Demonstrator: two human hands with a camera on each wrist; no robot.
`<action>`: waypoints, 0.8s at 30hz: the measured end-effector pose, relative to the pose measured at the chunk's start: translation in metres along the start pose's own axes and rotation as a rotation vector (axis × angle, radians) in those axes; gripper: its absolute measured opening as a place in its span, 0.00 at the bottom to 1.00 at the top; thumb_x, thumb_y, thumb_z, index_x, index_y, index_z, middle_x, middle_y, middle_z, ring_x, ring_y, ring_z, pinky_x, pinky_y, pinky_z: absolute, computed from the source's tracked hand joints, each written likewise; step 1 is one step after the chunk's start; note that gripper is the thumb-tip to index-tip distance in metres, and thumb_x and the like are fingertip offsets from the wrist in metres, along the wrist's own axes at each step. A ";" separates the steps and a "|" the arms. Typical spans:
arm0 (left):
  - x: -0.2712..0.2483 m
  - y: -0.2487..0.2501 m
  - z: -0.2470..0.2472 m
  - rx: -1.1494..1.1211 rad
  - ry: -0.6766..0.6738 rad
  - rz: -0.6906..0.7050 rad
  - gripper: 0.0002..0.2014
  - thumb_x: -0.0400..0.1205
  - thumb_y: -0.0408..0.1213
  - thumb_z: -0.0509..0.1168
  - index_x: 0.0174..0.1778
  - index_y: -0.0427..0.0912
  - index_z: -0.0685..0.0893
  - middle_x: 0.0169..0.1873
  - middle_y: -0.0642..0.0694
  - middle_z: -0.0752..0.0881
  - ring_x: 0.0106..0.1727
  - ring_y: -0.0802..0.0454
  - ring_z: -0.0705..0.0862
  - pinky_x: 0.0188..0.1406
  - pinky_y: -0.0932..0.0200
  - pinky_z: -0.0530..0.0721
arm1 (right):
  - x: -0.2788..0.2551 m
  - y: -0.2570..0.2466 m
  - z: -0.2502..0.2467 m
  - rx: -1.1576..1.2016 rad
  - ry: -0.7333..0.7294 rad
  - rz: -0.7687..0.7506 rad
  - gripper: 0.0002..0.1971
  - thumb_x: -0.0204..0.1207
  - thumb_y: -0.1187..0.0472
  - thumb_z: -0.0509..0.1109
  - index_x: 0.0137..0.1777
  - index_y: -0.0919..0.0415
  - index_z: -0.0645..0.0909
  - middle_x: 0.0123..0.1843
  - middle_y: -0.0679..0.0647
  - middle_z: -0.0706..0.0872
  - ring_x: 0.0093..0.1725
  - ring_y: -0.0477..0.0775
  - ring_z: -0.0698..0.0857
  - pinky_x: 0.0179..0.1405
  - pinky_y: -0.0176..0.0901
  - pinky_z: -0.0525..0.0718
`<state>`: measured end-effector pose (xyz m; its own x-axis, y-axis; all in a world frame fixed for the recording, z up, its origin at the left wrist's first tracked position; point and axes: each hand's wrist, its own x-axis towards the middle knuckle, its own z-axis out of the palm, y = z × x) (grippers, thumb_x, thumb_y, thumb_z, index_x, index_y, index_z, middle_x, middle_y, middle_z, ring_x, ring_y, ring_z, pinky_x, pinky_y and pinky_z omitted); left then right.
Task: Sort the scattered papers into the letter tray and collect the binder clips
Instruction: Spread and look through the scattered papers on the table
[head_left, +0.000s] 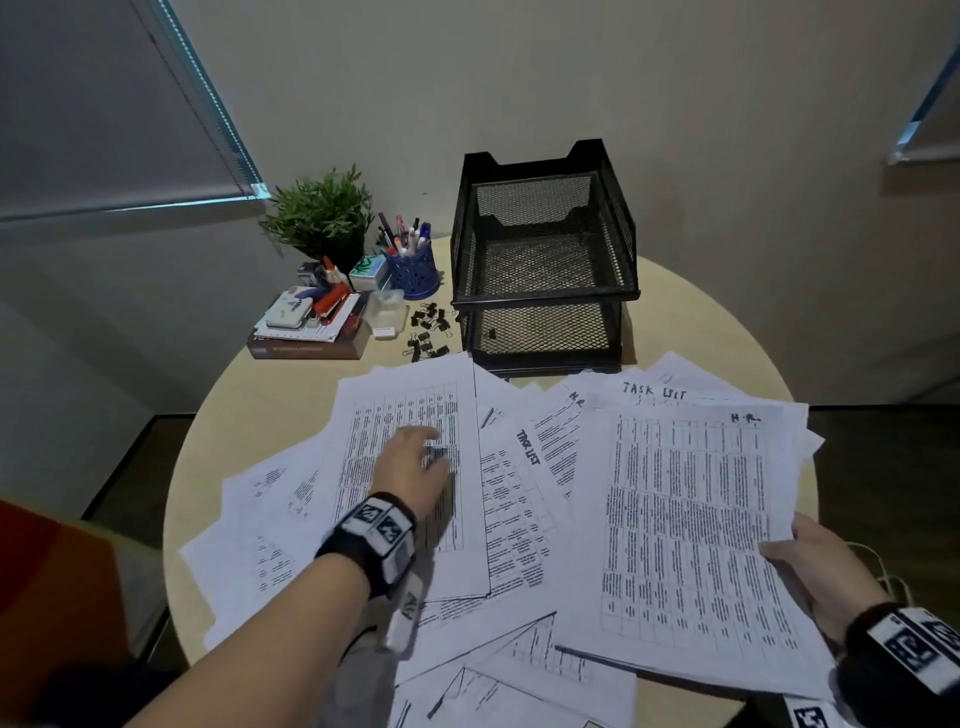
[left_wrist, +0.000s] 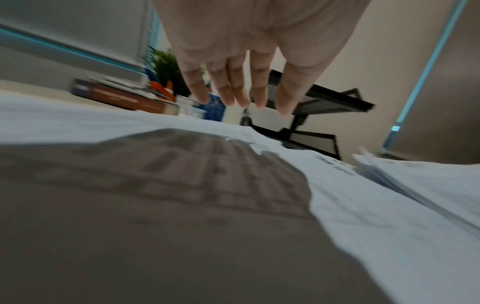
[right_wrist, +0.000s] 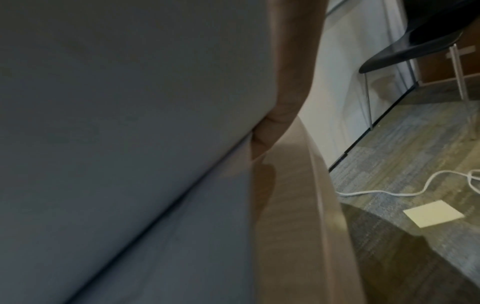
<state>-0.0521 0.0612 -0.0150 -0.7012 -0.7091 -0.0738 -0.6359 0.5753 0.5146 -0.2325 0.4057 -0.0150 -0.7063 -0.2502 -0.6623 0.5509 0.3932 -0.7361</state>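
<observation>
The left hand hovers over the scattered papers that cover the near half of the round table. In the left wrist view its fingers are straight and a little apart, the tips are above the paper surface and they hold nothing. Whether the palm touches the sheet below, I cannot tell, because the picture is blurred.

The right hand grips a stack of printed sheets at its right edge, near the table rim. The thumb lies on top of the stack and the other fingers are under it, so the hand is clamped on the sheets. In the right wrist view only one finger shows at the paper edge, and the underside of the stack fills most of the picture.

The black mesh letter tray stands at the far side of the table, with two levels. No paper is visible in the upper level; in the lower one I cannot tell. The binder clips lie in a loose heap on the table, just left of the tray and beyond the papers.

Left of the clips there are a clear plastic box, a blue pen holder with pens, a small green plant and a pile of books and stationery
</observation>
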 end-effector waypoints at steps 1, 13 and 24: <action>0.002 0.010 0.009 0.018 -0.064 0.073 0.22 0.80 0.39 0.65 0.71 0.42 0.74 0.71 0.45 0.73 0.72 0.47 0.72 0.73 0.54 0.69 | -0.001 0.000 0.002 -0.008 0.001 0.000 0.14 0.82 0.78 0.54 0.61 0.66 0.76 0.50 0.64 0.86 0.48 0.65 0.85 0.40 0.53 0.81; 0.073 0.068 0.019 0.646 -0.540 0.198 0.46 0.65 0.54 0.77 0.75 0.45 0.64 0.62 0.42 0.79 0.65 0.40 0.77 0.58 0.46 0.80 | -0.001 0.005 0.003 0.034 0.001 -0.021 0.13 0.82 0.75 0.56 0.56 0.61 0.78 0.54 0.66 0.87 0.53 0.69 0.86 0.59 0.68 0.80; 0.078 0.054 -0.001 -0.022 -0.333 0.190 0.08 0.77 0.42 0.69 0.32 0.48 0.87 0.28 0.50 0.81 0.34 0.53 0.77 0.37 0.63 0.72 | -0.012 -0.014 -0.006 0.199 -0.053 -0.090 0.15 0.82 0.73 0.56 0.62 0.61 0.77 0.52 0.62 0.88 0.43 0.60 0.90 0.34 0.53 0.89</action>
<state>-0.1406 0.0367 0.0078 -0.8747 -0.4170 -0.2470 -0.4798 0.6724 0.5636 -0.2349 0.4081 0.0040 -0.7352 -0.3242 -0.5953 0.5672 0.1865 -0.8022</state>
